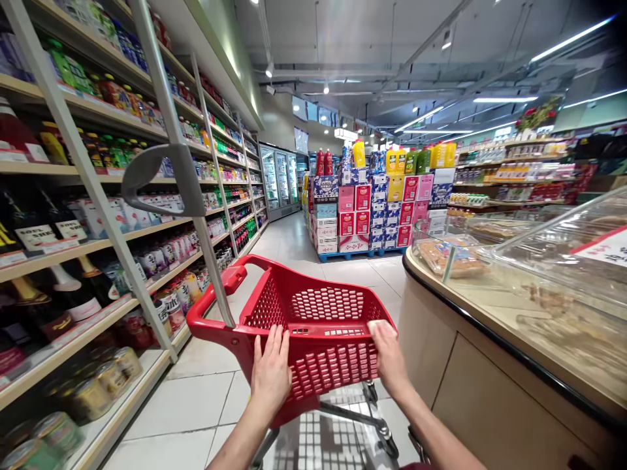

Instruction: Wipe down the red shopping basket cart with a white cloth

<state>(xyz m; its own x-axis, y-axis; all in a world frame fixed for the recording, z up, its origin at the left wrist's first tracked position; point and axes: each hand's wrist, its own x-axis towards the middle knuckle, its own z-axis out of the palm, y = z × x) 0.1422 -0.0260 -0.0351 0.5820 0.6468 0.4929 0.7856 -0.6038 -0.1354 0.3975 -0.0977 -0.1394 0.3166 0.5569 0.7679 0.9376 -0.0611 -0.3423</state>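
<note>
A red plastic shopping cart with slotted basket walls stands side-on right in front of me. My left hand lies against its near wall, fingers stretched out and pointing up toward the rim. At the right corner of the rim, my right hand is closed over a small white cloth, pressed to the red plastic; its exact material is hard to make out. A metal pole with a grey loop handle rises from the cart's left end. Nothing shows inside the basket from here.
Tall drink shelves run along the left. A glass-covered food counter with a dark edge stands close on the right. Farther ahead, stacked drink cartons rest on a blue pallet. Tiled floor surrounds the cart.
</note>
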